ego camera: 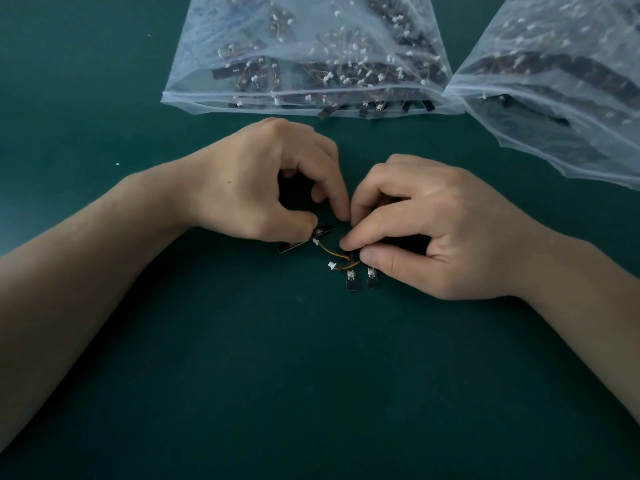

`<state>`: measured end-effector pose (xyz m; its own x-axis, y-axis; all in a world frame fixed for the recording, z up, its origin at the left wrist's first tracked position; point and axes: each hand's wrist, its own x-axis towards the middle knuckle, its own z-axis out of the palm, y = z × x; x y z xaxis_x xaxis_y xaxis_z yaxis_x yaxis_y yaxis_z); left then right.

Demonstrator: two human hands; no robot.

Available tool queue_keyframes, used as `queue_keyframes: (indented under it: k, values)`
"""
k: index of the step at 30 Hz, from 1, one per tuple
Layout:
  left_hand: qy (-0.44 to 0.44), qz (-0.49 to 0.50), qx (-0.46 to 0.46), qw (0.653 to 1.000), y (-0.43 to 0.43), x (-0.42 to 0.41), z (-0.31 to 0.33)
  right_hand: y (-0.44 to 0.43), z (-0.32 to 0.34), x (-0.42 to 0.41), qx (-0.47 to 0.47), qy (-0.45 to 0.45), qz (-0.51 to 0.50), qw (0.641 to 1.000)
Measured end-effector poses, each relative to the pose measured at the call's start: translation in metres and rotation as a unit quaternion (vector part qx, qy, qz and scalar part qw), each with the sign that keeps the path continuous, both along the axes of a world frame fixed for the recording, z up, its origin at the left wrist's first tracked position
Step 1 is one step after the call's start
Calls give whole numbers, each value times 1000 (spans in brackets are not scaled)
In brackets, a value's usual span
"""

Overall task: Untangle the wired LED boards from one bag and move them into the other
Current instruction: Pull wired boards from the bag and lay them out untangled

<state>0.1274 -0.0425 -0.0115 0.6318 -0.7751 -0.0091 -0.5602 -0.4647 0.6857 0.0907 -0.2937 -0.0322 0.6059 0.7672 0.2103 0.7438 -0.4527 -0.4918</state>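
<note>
While a small knot of boards [352, 282] is being worked on the table [311, 393], just in front of the two bags, both hands are held tightly curled with narrow pinches.

- Left hand [263, 188]: the left board [294, 245] is pinned at its upper end under thumb and fingertip. Its lower end lies flat on the table.
- Right hand [433, 230]: the top ends of two more boards are pinched between index tip and thumb, with their free ends pointing toward the camera. What the other fingers hold cannot be told, as they are tucked under.
- An orange-yellow wire [329, 251] is arced between the two grips. One white connector [331, 265] lies loose just beside it.

Handling, as judged:
- The boards are expected to be very light, stiff and small, so they are easily flicked away if a loop releases suddenly.
- The wire looks thin and floppy. Its ends at the boards are probably the weak point, so it should not be tugged.
- Boards are best held by their long edges. The connector should be fed back through the loop rather than dragged.
- Connectors are likely to snag on other wires.

The left bag [304, 64] looks jumbled and is presumably the source. In the right bag [554, 81] the boards are seen in neater rows, so it is likely the destination. Neither bag is touched.
</note>
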Motion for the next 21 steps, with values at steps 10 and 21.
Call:
queue_keyframes:
  k: [10,21]
  values:
    - [53,-27,27,998,6,4,7,1,-1,1,3,6,-6,1000]
    - [31,-29,51,998,6,-1,8,3,1,1,1,9,-12,1000]
